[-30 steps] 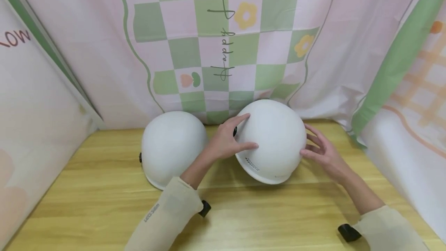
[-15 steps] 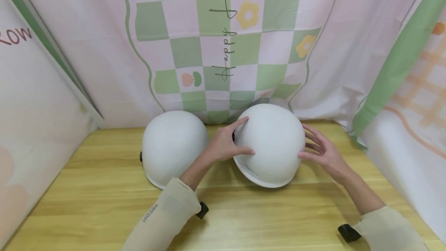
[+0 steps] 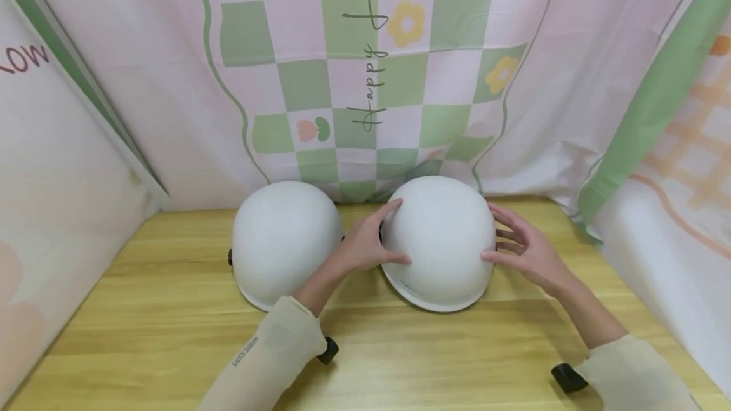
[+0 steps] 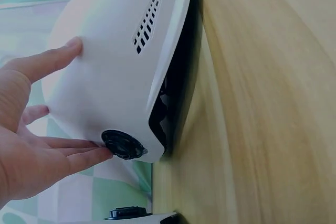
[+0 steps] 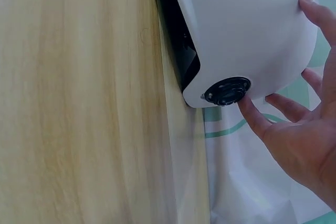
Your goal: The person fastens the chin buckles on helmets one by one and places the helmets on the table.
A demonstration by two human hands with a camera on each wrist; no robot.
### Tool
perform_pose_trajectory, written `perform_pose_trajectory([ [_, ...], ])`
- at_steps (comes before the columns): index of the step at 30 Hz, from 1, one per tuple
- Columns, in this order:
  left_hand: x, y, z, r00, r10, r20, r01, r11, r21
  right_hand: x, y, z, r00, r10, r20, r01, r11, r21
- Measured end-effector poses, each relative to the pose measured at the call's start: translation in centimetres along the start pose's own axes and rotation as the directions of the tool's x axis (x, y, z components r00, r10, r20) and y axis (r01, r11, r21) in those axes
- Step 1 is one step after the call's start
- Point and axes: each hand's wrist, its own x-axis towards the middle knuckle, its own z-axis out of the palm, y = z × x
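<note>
Between both hands is a white helmet (image 3: 440, 240) with a smooth round shell. My left hand (image 3: 365, 240) holds its left side, thumb on the shell and fingertips by a black round side fitting (image 4: 122, 144). My right hand (image 3: 525, 249) holds the opposite side, with a finger touching another black fitting (image 5: 228, 91). In the wrist views the rim stands at or just above the tabletop, with a dark gap beneath its front edge. A second white helmet (image 3: 282, 240) rests to the left, partly behind my left forearm.
The wooden table (image 3: 434, 360) carries both helmets. A checked cloth curtain (image 3: 400, 81) hangs right behind them. Printed cloth panels (image 3: 63, 208) close off the left and right sides. Black wrist devices (image 3: 568, 377) show under both sleeves.
The right-hand helmet has come down and slightly towards me, both hands moving with it. It has tilted so that its front vents show less. The other helmet stays put.
</note>
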Motion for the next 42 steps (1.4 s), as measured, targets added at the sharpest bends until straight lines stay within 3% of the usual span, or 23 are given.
perform_pose_trajectory([
  [13, 0.1, -0.1, 0.7, 0.998, -0.054, 0.016, 0.054, 0.998, -0.038, 0.5, 0.2, -0.2, 0.999, 0.005, 0.033, -0.005, 1.0, -0.005],
  [24, 0.1, -0.5, 0.7, 0.998, -0.049, 0.028, 0.05, 0.998, -0.046, 0.8, 0.5, -0.1, 0.999, -0.024, 0.028, 0.024, 1.0, 0.006],
  [33, -0.2, -1.3, 0.3, 0.998, -0.019, 0.063, 0.024, 0.996, -0.081, 0.7, -0.1, -0.1, 0.999, -0.008, 0.035, 0.01, 0.999, -0.048],
  [39, -0.6, -1.5, -0.4, 0.997, -0.016, 0.074, 0.024, 0.994, -0.109, 1.0, -1.1, -0.1, 1.0, -0.002, -0.022, 0.0, 0.993, -0.12],
  [42, -0.9, -1.5, -1.0, 0.997, -0.017, 0.069, 0.026, 0.99, -0.135, 1.2, -2.0, 0.1, 0.997, -0.04, -0.066, 0.028, 0.986, -0.163],
])
